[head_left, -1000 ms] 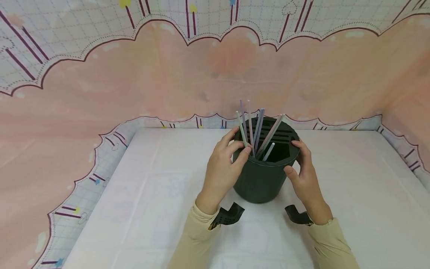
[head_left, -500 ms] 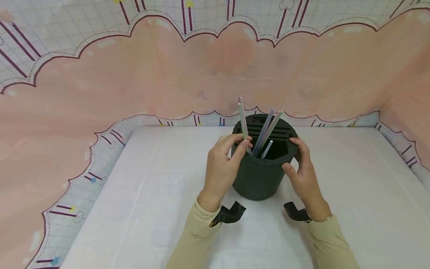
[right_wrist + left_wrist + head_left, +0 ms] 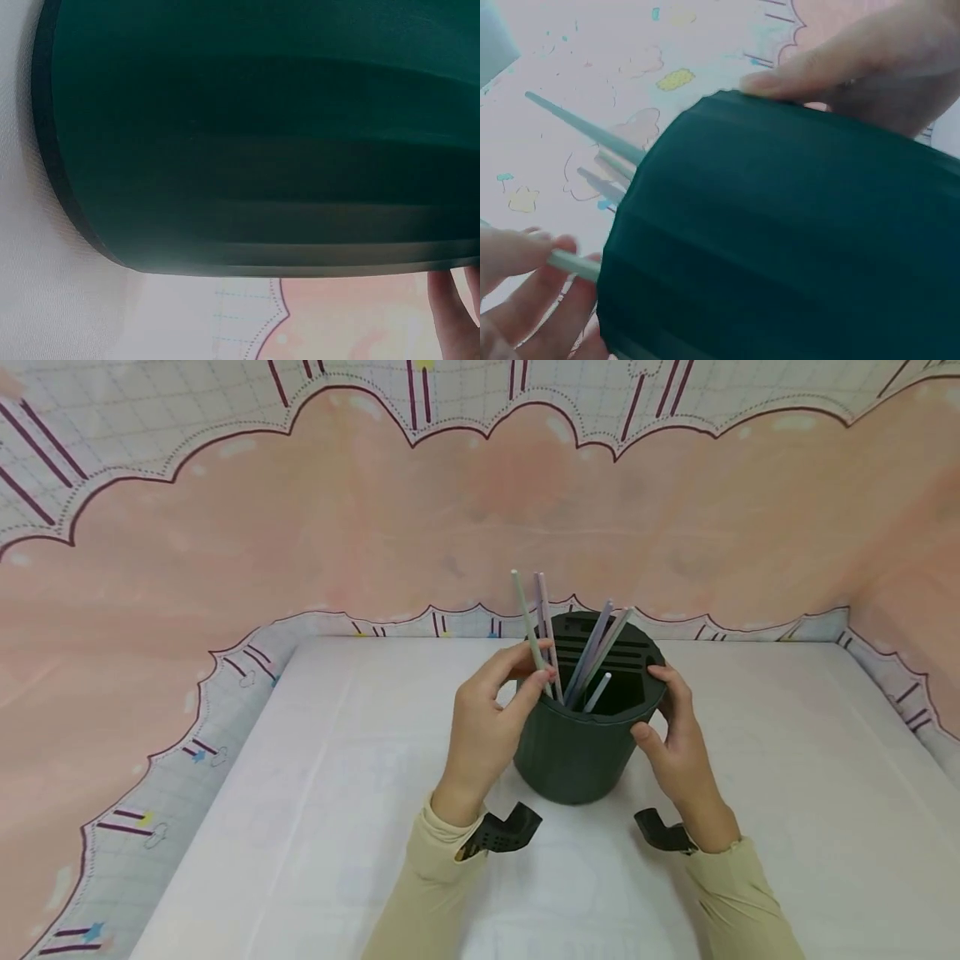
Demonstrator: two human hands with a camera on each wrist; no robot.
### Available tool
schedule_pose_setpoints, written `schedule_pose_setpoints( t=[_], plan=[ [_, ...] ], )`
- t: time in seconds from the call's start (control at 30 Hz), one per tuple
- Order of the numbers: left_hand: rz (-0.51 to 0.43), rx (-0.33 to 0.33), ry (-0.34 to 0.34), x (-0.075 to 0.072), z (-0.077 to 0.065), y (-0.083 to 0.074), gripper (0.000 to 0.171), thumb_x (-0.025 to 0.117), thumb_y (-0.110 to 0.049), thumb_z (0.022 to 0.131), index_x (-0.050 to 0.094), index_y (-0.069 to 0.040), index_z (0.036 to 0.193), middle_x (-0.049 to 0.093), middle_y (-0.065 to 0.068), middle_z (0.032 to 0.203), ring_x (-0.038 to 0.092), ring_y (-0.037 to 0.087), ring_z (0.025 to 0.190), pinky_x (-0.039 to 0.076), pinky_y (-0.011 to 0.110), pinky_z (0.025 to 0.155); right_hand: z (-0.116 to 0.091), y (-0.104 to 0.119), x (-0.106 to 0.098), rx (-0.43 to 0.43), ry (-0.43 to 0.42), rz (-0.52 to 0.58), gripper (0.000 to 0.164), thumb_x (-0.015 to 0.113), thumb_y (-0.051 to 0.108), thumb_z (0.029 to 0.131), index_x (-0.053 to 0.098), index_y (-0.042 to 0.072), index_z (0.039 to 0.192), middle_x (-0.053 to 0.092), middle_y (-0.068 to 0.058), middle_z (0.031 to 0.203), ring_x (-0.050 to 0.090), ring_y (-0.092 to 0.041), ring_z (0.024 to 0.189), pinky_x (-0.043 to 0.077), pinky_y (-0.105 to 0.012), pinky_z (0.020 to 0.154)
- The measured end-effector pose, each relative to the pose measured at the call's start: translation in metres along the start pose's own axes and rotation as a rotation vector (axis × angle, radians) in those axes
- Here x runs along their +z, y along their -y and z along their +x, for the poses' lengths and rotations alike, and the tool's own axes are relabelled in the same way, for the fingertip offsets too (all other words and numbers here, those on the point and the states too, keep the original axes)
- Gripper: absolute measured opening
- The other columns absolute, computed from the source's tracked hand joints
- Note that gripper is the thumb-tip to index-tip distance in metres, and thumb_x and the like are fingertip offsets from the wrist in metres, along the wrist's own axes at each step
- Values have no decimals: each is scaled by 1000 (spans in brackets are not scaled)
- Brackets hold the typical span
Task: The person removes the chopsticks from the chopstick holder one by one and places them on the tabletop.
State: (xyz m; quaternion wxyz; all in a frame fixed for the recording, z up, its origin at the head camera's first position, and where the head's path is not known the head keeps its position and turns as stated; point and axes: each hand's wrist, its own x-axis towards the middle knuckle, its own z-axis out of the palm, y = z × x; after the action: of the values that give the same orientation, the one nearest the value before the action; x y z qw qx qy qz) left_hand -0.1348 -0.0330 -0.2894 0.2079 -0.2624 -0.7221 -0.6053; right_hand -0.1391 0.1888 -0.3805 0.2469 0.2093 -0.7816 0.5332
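Note:
A dark green round holder (image 3: 570,760) stands on the white table, its lid slotted at the back with a wider opening in front. My left hand (image 3: 483,727) pinches a thin pale green stick (image 3: 521,597) between thumb and fingers at the holder's left rim. The lower end of the stick is hidden inside. Around the holder's right rim my right hand (image 3: 678,752) grips, thumb in front and fingers behind. Pink, purple and bluish sticks (image 3: 592,647) lean in the opening, with a shorter pale one (image 3: 597,693) in front. The left wrist view shows the pinched stick (image 3: 574,264) close to the rim.
The white tabletop (image 3: 360,793) spreads around the holder. Behind it hangs a peach and white patterned cloth (image 3: 450,527), which also borders the left and right sides. A black wrist mount (image 3: 501,828) sits on the left cuff, another (image 3: 663,832) on the right.
My left hand has taken hold of the green stick and drawn it up and to the left. The purple and bluish sticks have shifted, some leaning rightward. My right hand keeps its grip.

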Motion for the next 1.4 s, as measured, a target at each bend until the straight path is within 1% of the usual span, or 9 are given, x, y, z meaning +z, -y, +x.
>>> schedule_pose_setpoints(
  t=[0.13, 0.23, 0.4, 0.7, 0.9, 1.0, 1.1, 1.23, 1.4],
  plan=[
    [-175, -13, -75, -2, 1, -12, 24, 54, 2, 86, 55, 6, 110, 59, 17, 90, 59, 24, 88, 49, 35, 77, 0, 0, 0, 17, 8, -11, 71, 53, 49, 83, 28, 10, 137, 29, -5, 141, 35, -20, 123, 26, -29, 101],
    [-251, -3, -122, -5, 0, -15, 24, 53, 3, 86, 55, 6, 110, 58, 18, 91, 58, 27, 89, 50, 39, 75, -1, 1, -2, 32, 11, -30, 69, 53, 47, 84, 27, 11, 137, 29, -5, 140, 34, -22, 123, 25, -38, 102],
    [-326, 43, -206, -8, 0, -14, 27, 51, 0, 88, 53, -2, 115, 57, 14, 92, 59, 30, 87, 50, 42, 75, -1, 2, -4, 51, 13, -47, 67, 55, 43, 85, 26, 13, 137, 27, -5, 141, 33, -25, 125, 23, -49, 101],
    [-403, 77, -377, -19, 2, -14, 31, 45, 0, 91, 40, 5, 121, 53, 18, 90, 60, 32, 79, 50, 47, 68, -2, -3, -5, 46, 10, -52, 67, 56, 39, 85, 25, 11, 137, 27, -7, 141, 31, -21, 126, 23, -44, 102],
    [-429, 106, -456, -30, 2, -11, 28, 44, -1, 92, 42, 2, 119, 52, 19, 89, 60, 35, 75, 50, 46, 66, -1, -5, -3, 31, 13, -30, 69, 55, 43, 84, 26, 9, 137, 28, -8, 141, 31, -20, 126, 23, -45, 102],
    [-438, 114, -460, -33, 2, -8, 28, 44, -3, 92, 41, -1, 120, 51, 19, 89, 60, 35, 71, 51, 46, 63, -1, -5, -2, 25, 14, -26, 69, 55, 43, 84, 26, 9, 136, 28, -8, 141, 31, -21, 125, 24, -43, 102],
    [-435, 101, -433, -37, 2, -6, 30, 46, -5, 92, 42, -1, 121, 51, 18, 87, 60, 33, 67, 51, 45, 59, -1, -4, -2, 30, 13, -32, 68, 55, 43, 84, 26, 10, 137, 28, -8, 141, 32, -21, 125, 24, -44, 102],
    [-377, 15, -311, -44, 2, -7, 29, 49, -5, 91, 47, -1, 119, 51, 16, 83, 60, 28, 63, 51, 43, 55, 0, -4, -2, 30, 15, -18, 68, 55, 43, 84, 26, 10, 137, 29, -8, 140, 32, -20, 125, 23, -47, 102],
    [-220, -144, -132, -49, 2, -8, 29, 51, -6, 90, 50, -1, 119, 52, 16, 82, 58, 26, 64, 52, 41, 54, 1, -2, -2, 28, 16, 4, 69, 55, 44, 84, 26, 11, 137, 29, -6, 140, 31, -21, 126, 23, -45, 102]
  ],
)
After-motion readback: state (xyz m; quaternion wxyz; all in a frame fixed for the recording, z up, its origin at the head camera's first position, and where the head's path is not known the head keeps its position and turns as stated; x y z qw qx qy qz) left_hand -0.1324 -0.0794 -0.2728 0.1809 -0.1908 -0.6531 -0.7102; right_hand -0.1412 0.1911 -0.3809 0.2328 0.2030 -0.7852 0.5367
